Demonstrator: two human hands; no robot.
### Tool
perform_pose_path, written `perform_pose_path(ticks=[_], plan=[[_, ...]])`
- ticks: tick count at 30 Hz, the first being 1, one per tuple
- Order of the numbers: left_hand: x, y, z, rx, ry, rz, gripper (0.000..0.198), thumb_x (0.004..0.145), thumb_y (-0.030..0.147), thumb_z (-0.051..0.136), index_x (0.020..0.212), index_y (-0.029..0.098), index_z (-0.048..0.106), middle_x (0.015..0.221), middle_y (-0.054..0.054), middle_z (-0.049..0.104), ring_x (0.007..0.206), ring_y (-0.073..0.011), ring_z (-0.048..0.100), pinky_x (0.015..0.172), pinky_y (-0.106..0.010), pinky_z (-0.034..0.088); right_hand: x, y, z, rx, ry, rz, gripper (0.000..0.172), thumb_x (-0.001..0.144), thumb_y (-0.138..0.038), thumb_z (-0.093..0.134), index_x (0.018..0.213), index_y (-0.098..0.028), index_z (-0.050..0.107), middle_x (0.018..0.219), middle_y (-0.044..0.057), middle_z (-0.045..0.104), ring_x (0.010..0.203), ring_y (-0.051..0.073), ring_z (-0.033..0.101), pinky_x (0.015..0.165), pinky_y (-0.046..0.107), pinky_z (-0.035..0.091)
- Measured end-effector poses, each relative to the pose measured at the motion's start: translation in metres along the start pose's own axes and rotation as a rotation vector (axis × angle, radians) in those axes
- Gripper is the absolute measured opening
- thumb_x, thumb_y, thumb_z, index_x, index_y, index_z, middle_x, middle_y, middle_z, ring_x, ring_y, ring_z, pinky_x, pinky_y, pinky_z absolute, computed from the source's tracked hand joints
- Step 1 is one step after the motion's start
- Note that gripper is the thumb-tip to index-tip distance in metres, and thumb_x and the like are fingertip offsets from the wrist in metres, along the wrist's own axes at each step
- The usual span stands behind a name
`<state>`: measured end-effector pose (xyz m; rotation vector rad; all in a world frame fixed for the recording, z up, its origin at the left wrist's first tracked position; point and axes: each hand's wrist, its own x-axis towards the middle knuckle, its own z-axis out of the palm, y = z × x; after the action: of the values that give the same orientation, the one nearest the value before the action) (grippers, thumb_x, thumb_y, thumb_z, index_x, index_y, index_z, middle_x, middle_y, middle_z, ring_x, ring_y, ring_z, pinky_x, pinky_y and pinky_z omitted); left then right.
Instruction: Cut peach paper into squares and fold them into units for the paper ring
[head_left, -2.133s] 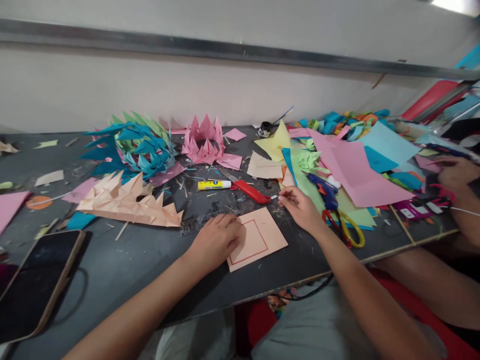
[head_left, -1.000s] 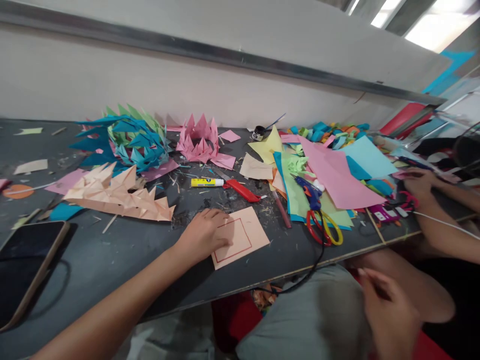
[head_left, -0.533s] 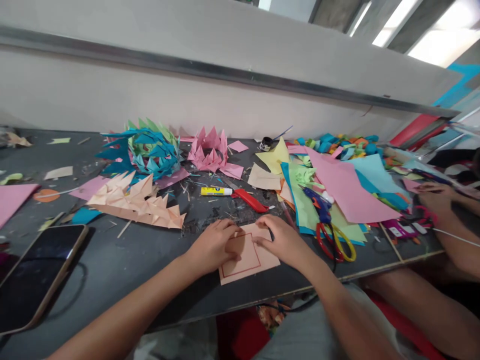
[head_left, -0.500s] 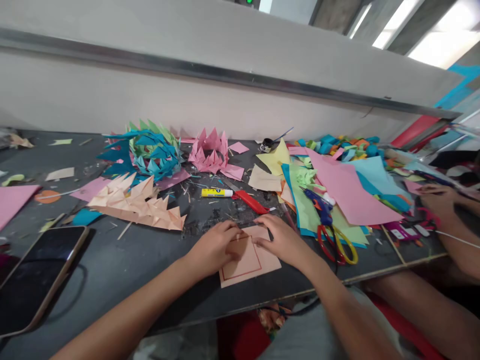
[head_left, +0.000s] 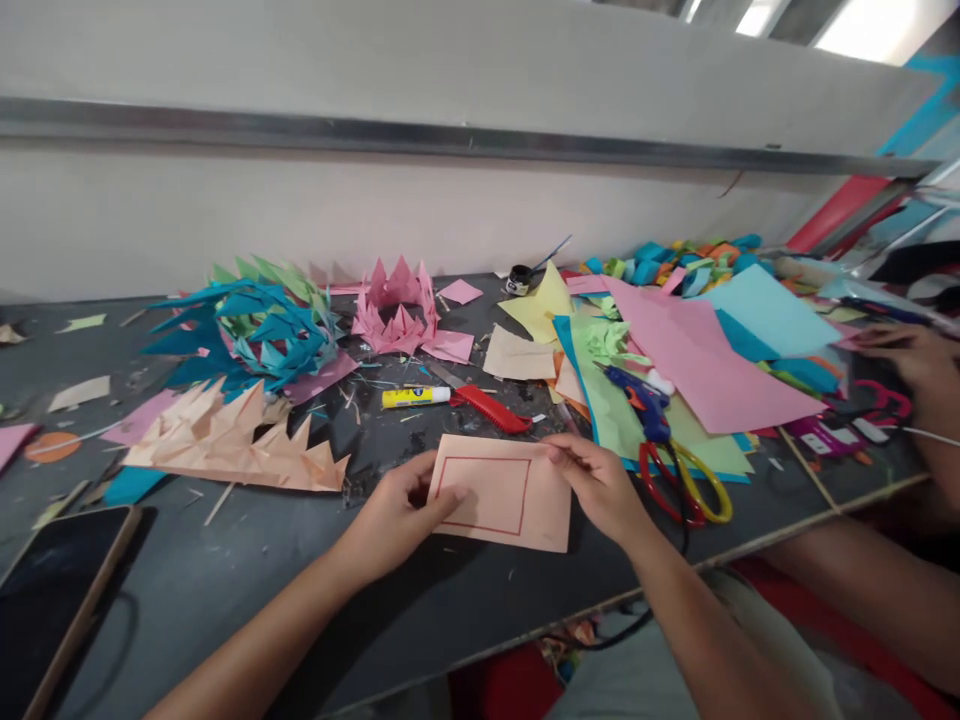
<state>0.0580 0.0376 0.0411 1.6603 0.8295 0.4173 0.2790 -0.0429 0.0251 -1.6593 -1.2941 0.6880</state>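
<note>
A peach piece of paper (head_left: 487, 495) with a red rectangle drawn on it is held up between my two hands, slightly above the table. My left hand (head_left: 405, 510) grips its left edge, thumb on the front and fingers behind. At the upper right corner, my right hand (head_left: 596, 480) pinches the paper. Just beyond it lie a yellow glue stick (head_left: 416, 397) and a red-handled knife (head_left: 491, 408) with its blade out. Scissors (head_left: 684, 485) with red and yellow handles and a blue glue gun (head_left: 641, 400) lie to the right of my right hand.
Folded paper pieces stand at the left: a peach strip (head_left: 240, 445), a blue-green ring (head_left: 262, 330) and a pink crown (head_left: 397, 310). A phone (head_left: 64, 600) lies front left. Coloured sheets (head_left: 705, 360) pile at the right, near another person's hand (head_left: 911, 350). An ink pot (head_left: 519, 280) stands behind.
The peach paper has come up off the table and turned level. My left hand has shifted from its top to its left edge; my right hand now pinches the upper right corner.
</note>
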Motion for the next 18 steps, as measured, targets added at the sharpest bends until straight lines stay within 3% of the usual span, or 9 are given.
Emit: perform_pose_path(ticks=[4, 8, 10, 14, 16, 18], plan=[[0.000, -0.002, 0.003, 0.027, -0.189, -0.133, 0.033, 0.083, 0.042, 0.048, 0.077, 0.012, 0.059, 0.068, -0.003, 0.065, 0.051, -0.0112, 0.058, 0.049, -0.021, 0.043, 0.002, -0.004, -0.001, 0.044, 0.087, -0.065, 0.031, 0.083, -0.043, 0.048, 0.085, -0.018, 0.066, 0.082, 0.004, 0.068, 0.075, 0.018, 0.062, 0.064, 0.024, 0.047], [0.002, -0.004, 0.002, 0.131, -0.217, -0.091, 0.034, 0.084, 0.041, 0.047, 0.074, 0.013, 0.063, 0.073, -0.004, 0.068, 0.055, -0.0115, 0.059, 0.053, -0.021, 0.044, 0.006, 0.000, -0.009, -0.002, 0.181, -0.098, 0.028, 0.084, -0.040, 0.048, 0.087, -0.018, 0.065, 0.084, 0.005, 0.069, 0.077, 0.019, 0.062, 0.066, 0.026, 0.048], [0.004, -0.003, -0.001, 0.245, -0.108, -0.010, 0.033, 0.084, 0.039, 0.047, 0.072, 0.015, 0.064, 0.070, -0.003, 0.067, 0.062, -0.0138, 0.060, 0.059, -0.023, 0.046, 0.007, 0.003, -0.011, -0.030, 0.233, -0.096, 0.029, 0.084, -0.040, 0.048, 0.088, -0.017, 0.065, 0.082, 0.005, 0.069, 0.072, 0.018, 0.062, 0.063, 0.025, 0.047], [0.005, -0.001, -0.005, 0.199, 0.325, 0.177, 0.023, 0.085, 0.035, 0.046, 0.095, 0.018, 0.057, 0.092, -0.005, 0.066, 0.085, -0.0166, 0.061, 0.078, -0.028, 0.048, 0.010, 0.005, -0.009, -0.036, 0.290, -0.062, 0.031, 0.084, -0.042, 0.046, 0.087, -0.016, 0.064, 0.076, 0.005, 0.067, 0.065, 0.017, 0.060, 0.059, 0.026, 0.046], [0.002, -0.002, -0.005, 0.108, 0.362, 0.238, 0.024, 0.084, 0.032, 0.049, 0.104, 0.019, 0.049, 0.103, -0.006, 0.062, 0.090, -0.0161, 0.060, 0.079, -0.028, 0.049, 0.010, 0.004, -0.004, 0.000, 0.227, -0.061, 0.031, 0.084, -0.042, 0.046, 0.086, -0.017, 0.064, 0.079, 0.005, 0.067, 0.069, 0.017, 0.060, 0.062, 0.025, 0.046], [-0.003, -0.005, -0.003, 0.102, 0.277, 0.274, 0.021, 0.083, 0.029, 0.052, 0.102, 0.021, 0.048, 0.104, -0.006, 0.060, 0.088, -0.0148, 0.060, 0.075, -0.025, 0.051, 0.010, 0.003, 0.002, 0.042, 0.116, -0.055, 0.030, 0.085, -0.042, 0.046, 0.085, -0.018, 0.064, 0.081, 0.004, 0.066, 0.072, 0.017, 0.059, 0.062, 0.024, 0.045]])
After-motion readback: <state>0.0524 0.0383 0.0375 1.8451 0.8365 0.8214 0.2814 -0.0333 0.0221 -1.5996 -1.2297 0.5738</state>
